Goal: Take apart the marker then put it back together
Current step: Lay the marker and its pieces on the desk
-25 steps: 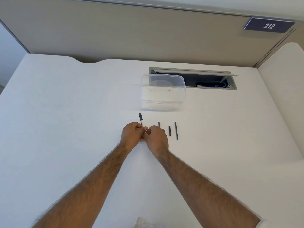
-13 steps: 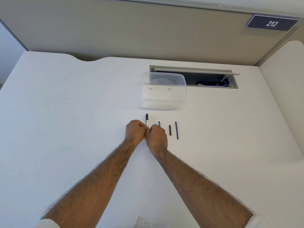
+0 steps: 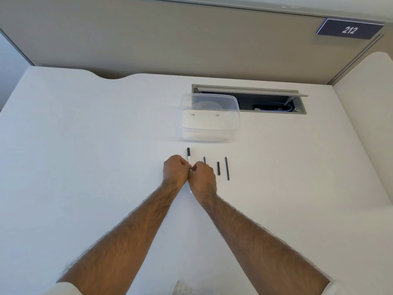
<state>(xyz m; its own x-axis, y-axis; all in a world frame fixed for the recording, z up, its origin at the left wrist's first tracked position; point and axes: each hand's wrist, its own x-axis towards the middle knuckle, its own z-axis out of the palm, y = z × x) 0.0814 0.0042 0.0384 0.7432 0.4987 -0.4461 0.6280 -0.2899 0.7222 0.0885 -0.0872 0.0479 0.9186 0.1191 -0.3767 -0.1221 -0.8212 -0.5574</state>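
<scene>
My left hand (image 3: 175, 170) and my right hand (image 3: 203, 175) meet knuckle to knuckle over the white desk, both closed on a white marker (image 3: 188, 156) whose black end sticks up beyond my left fist. Most of the marker's body is hidden inside the hands. Three dark marker parts lie in a row to the right: a thin piece (image 3: 204, 160) partly behind my right hand, a short black piece (image 3: 218, 168), and a longer dark rod (image 3: 227, 168).
A clear plastic container (image 3: 209, 133) stands just beyond the parts. Behind it an open cable hatch (image 3: 274, 103) is set into the white desk (image 3: 85, 145). A beige partition with a "212" sign (image 3: 348, 30) backs the desk.
The marker's black end has swung from leaning left to pointing straight away from me, and both hands have drawn closer together. The three parts on the desk have not moved.
</scene>
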